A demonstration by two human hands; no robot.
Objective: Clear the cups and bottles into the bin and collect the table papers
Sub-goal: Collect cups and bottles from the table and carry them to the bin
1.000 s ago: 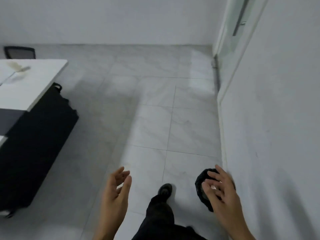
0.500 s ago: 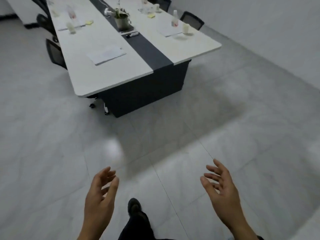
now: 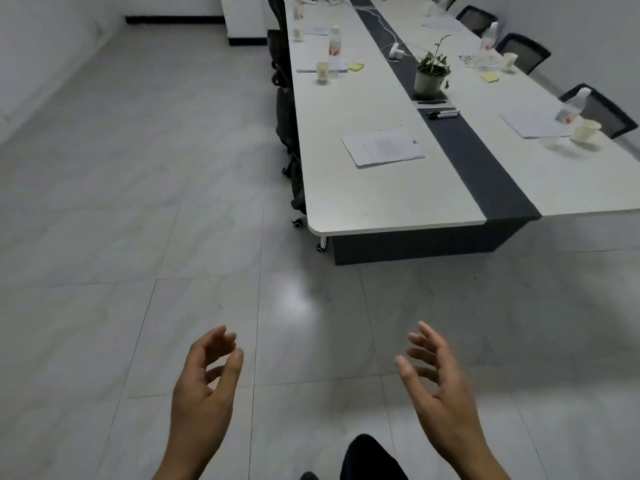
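Note:
A long white table [image 3: 388, 209] with a dark centre strip stands ahead and to the right. On it lie a stack of papers [image 3: 382, 146] near the front, more papers [image 3: 535, 123] at the right, a paper cup [image 3: 322, 71] beside a bottle [image 3: 334, 46] on the left side, and a tilted bottle [image 3: 571, 107] with a cup [image 3: 585, 130] at the right. Yellow sticky notes [image 3: 355, 67] lie further back. My left hand [image 3: 204, 386] and right hand [image 3: 438, 386] hang empty over the floor, well short of the table, fingers loosely spread.
A potted plant [image 3: 429, 72] and black markers [image 3: 443, 114] sit on the dark strip. Black office chairs [image 3: 287, 109] line the table's left side, more chairs [image 3: 601, 110] the right. Grey tiled floor [image 3: 138, 202] stretches to the left. No bin is in view.
The view has swung from the wall and a black bag on the floor round to the table, which is now nearer. Both hands stay empty and loosely spread.

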